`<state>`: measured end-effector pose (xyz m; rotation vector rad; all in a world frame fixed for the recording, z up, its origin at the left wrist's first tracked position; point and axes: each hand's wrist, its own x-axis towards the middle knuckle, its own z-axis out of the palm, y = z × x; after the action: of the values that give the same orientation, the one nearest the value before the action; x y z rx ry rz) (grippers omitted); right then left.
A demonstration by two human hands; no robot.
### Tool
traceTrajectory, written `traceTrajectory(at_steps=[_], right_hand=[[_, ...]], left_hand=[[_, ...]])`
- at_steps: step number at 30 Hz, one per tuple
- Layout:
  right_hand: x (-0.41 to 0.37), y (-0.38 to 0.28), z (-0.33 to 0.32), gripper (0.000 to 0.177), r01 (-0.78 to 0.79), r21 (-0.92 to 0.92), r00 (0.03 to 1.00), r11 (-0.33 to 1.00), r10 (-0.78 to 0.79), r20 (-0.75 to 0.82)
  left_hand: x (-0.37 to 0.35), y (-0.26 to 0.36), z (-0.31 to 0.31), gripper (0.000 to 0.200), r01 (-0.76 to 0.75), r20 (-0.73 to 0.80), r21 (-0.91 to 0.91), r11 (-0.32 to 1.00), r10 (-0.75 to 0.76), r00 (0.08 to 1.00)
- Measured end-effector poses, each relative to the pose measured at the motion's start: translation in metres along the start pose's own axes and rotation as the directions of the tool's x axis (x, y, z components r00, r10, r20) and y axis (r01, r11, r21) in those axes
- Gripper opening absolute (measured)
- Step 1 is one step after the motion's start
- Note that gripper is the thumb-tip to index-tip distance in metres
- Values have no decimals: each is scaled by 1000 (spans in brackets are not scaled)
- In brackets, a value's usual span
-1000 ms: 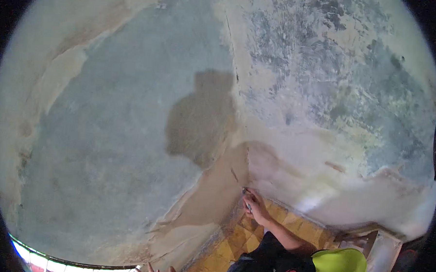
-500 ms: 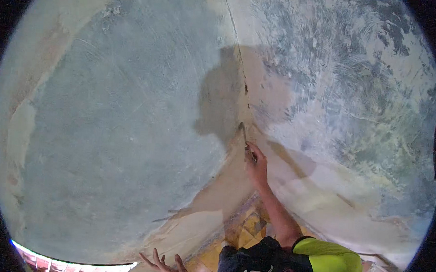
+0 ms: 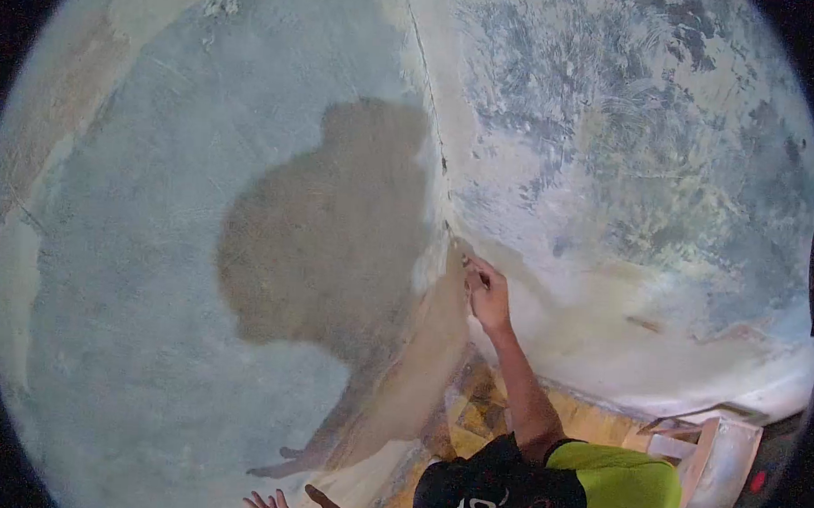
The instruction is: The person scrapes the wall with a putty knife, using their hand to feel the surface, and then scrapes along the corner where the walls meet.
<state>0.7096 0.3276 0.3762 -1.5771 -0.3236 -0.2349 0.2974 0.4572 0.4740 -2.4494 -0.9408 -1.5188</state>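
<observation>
My right hand (image 3: 488, 298) is raised to the corner where two plastered walls meet, fingers closed around a small, thin-bladed scraper (image 3: 465, 259). Its tip points up at the lower end of a dark crack (image 3: 425, 64) that runs down the corner seam. Most of the scraper's handle is hidden in my grip. Low at the bottom edge, my left hand (image 3: 298, 507) has its fingers spread with nothing in them, near the foot of the left wall (image 3: 152, 270).
The right wall (image 3: 629, 164) has patchy white and blue-grey plaster. Yellow-brown floor tiles (image 3: 546, 392) show below the corner. A pale box-like piece of furniture (image 3: 725, 463) stands at lower right. My shadow (image 3: 326, 241) covers much of the left wall.
My head shadow has shifted left and grown larger on the left wall. The view has turned slightly, showing more furniture at lower right. The scraper stays at the corner seam; its blade shows less now.
</observation>
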Motion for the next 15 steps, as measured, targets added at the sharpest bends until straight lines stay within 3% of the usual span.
traceTrajectory(at_steps=[2, 5, 8, 9, 10, 12, 13, 14, 15], right_hand=[[-27, -8, -10, 33, -36, 71, 999, 997, 38, -25], [-35, -30, -6, 32, -264, 143, 961, 954, 248, 119], [11, 13, 26, 32, 64, -65, 995, 996, -69, -71], [8, 5, 19, 32, -51, -23, 998, 998, 50, -45], [4, -17, 9, 32, -162, 25, 987, 987, 162, -17], [-17, -72, -12, 31, -336, 64, 942, 940, 335, 37], [-22, -65, -14, 32, -256, 77, 966, 963, 254, 42], [-29, -52, -15, 32, -177, 91, 984, 980, 174, 47], [-28, -41, -16, 32, -99, 104, 994, 990, 94, 50]], left_hand=[[0, -13, -2, 53, 8, 17, 48, 999, -9, 1000], [4, -28, 7, 58, 21, -34, 9, 1000, -21, 999], [0, -48, 19, 77, 84, 34, 37, 996, -85, 996], [0, -55, 22, 84, 99, 53, 47, 994, -101, 993], [2, -65, 20, 101, -16, 159, 167, 986, -11, 987], [-4, -71, 30, 109, 66, 216, 271, 960, -127, 968], [-10, -74, 39, 113, 108, 235, 321, 941, -190, 953], [-15, -84, 45, 125, -37, 304, 500, 865, -135, 943], [-14, -83, 47, 125, -4, 299, 503, 864, -169, 939]])
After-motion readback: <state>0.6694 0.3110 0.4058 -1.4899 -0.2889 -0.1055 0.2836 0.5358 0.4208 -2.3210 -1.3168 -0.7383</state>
